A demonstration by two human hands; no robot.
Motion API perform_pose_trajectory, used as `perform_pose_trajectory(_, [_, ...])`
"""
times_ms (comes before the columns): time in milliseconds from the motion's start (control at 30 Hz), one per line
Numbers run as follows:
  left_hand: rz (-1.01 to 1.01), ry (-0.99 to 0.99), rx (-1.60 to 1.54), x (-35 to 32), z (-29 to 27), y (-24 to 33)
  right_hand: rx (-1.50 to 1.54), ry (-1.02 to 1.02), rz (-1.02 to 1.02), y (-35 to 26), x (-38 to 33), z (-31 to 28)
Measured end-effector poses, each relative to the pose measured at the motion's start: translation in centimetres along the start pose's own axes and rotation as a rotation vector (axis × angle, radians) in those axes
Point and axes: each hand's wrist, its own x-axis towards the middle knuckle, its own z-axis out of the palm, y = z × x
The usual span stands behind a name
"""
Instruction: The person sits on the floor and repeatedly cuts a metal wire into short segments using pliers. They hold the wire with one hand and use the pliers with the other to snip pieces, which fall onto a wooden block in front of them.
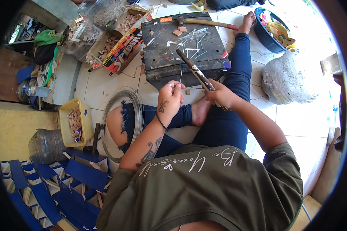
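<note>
A thin metal wire is pinched in my left hand and rises toward the long tool. My right hand is wrapped around that long, worn metal hand tool, dark with whitish patches, which slants up and left over a black block. I cannot tell whether the wire lies between its jaws. On the block are several short wire pieces, a few small brown squares and a wooden-handled hammer. A large coil of wire rests against my bent left leg.
At the far left are an open box of brown pieces and clear plastic bags. A yellow basin sits left, above blue panelled pieces. On the right are a blue tub and a wrapped grey bundle.
</note>
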Motion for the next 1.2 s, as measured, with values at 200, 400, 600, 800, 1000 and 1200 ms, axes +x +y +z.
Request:
perform_pose_trajectory(200, [0.009, 0.002, 0.000, 0.1, 0.0, 0.1, -0.349, 0.219, -0.213, 0.6, 0.9, 0.2])
perform_pose_trajectory(400, [0.030, 0.023, -0.021, 0.5, -0.3, 0.8, 0.163, -0.077, -0.116, -0.4, -0.3, -1.2])
perform_pose_trajectory(600, [0.058, 0.024, -0.036, 0.9, -0.5, 1.5, 0.155, -0.280, -0.119, -1.4, -2.4, -1.0])
perform_pose_trajectory(800, [0.092, 0.028, 0.044, 1.1, -0.1, 1.5, 0.081, -0.253, -0.082, -1.3, -2.2, -0.4])
perform_pose_trajectory(1000, [0.150, 0.036, 0.134, 1.1, -0.3, 1.5, 0.076, -0.367, -0.091, -1.6, -2.0, -0.7])
perform_pose_trajectory(1200, [0.152, 0.037, 0.173, 1.5, -0.2, 1.5, 0.097, -0.372, -0.045, -1.4, -1.8, -0.7])
